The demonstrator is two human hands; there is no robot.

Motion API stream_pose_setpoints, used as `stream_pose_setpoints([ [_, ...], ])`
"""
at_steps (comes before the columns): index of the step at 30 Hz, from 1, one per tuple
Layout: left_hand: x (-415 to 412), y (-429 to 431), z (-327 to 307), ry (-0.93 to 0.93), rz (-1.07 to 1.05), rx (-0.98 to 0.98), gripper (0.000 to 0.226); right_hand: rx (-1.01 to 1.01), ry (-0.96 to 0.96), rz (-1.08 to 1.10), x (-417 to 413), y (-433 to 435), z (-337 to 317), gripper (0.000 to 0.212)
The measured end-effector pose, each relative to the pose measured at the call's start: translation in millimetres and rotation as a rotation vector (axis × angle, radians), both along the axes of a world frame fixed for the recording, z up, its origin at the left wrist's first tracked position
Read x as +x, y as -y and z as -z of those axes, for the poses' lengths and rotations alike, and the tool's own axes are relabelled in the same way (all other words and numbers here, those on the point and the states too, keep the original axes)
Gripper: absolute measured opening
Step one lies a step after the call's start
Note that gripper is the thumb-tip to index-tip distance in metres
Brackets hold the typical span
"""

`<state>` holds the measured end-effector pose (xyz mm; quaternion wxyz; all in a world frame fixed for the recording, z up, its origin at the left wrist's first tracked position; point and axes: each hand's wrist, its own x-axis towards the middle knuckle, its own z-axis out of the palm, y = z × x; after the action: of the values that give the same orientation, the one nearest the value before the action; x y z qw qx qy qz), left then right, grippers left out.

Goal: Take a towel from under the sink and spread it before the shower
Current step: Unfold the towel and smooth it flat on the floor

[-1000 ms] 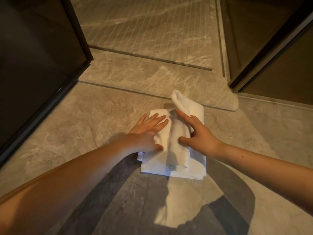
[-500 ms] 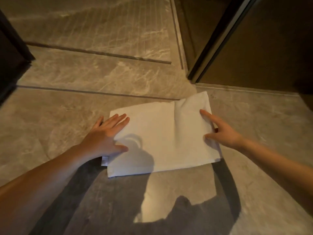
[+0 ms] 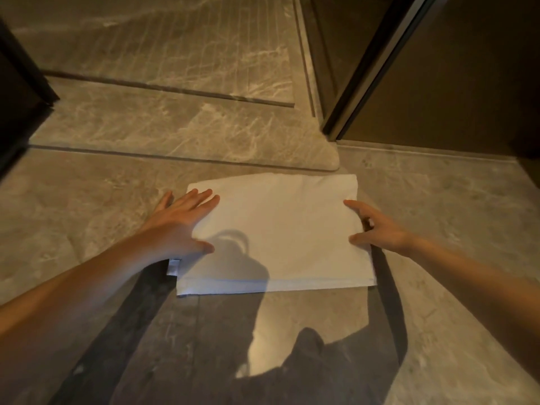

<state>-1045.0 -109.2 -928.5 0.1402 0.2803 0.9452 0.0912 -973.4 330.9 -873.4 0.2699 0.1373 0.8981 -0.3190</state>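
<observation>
Plain white towel (image 3: 286, 229), no print on it, with a dark grey shadow across its near half. The floor (image 3: 87, 200) is grey-beige stone with pale, wispy veins. Beyond it, the shower floor (image 3: 190, 48) shows the same stone, scored with fine parallel lines. The door frame (image 3: 380, 62) at right is brown-black, and the panel (image 3: 17, 92) at left is near black.

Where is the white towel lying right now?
In the head view the white towel lies flat on the floor at centre, just before the stone threshold, the left hand on its left edge, the right hand on its right.
</observation>
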Motion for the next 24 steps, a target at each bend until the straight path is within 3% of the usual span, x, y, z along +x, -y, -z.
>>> stream_pose_setpoints([
  [2, 3.6, -8.6, -4.6, -0.061, 0.035, 0.034, 0.104, 0.424, -0.198, -0.14, -4.7, 21.8, 0.8, 0.08],
  [3, 6.8, -16.1, -5.7, -0.096, 0.055, 0.057, 0.098, 0.535, -0.339, -0.222, -8.1, 38.1, 2.0, 0.075],
  [5, 15.1, -34.7, -5.7, -0.148, 0.09, 0.059, 0.081, 0.51, -0.497, -0.372, -13.1, 74.1, 8.6, 0.064],
  [10, 31.7, -48.5, 6.7, -0.262, 0.171, 0.079, 0.061, 0.487, -0.375, -0.376, 2.7, 123.7, 51.2, 0.058],
  [20, 53.0, -50.6, 19.6, -0.247, 0.152, 0.008, 0.063, 0.521, -0.374, -0.433, 19.7, 117.2, 62.0, 0.06],
  [24, 73.3, -49.1, 15.1, -0.213, 0.191, 0.062, 0.059, 0.511, -0.37, -0.438, 41.3, 116.4, 63.7, 0.06],
])
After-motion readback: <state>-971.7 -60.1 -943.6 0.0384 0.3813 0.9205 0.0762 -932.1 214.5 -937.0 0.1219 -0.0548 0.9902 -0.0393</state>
